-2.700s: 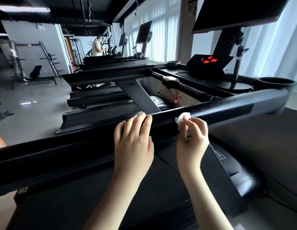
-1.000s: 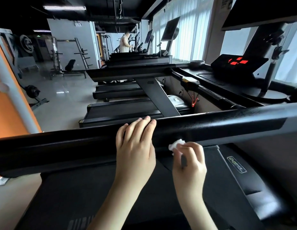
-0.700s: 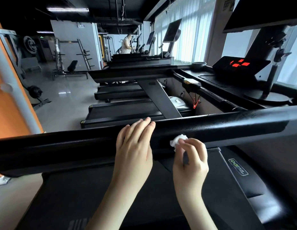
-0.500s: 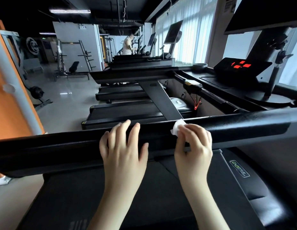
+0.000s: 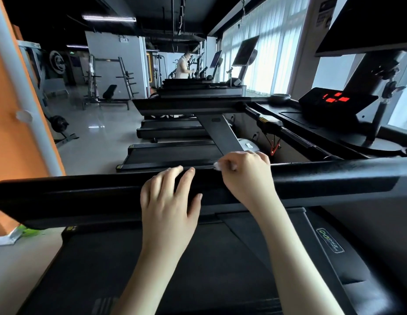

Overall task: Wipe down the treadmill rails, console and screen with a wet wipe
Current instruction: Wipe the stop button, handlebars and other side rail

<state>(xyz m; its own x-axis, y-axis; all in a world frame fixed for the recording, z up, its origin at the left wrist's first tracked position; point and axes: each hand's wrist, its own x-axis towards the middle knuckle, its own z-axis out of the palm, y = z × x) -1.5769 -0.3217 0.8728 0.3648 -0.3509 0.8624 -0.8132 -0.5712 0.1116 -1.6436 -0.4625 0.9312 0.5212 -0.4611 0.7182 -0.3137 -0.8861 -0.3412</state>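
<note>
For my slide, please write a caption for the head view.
Right hand presses a white wipe on the black treadmill rail; left hand rests on the same rail.

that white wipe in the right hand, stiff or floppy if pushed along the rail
Probably floppy: the wipe is crumpled into a small wad in the right hand. Likely very light, since a mere pinch holds it. On the smooth, glossy rail it should slide easily, though it may bunch further.

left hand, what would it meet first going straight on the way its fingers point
Only the rail it rests on; past its far edge the left hand looks free, the next treadmill's belt seeming lower, though depth is unclear.
</note>
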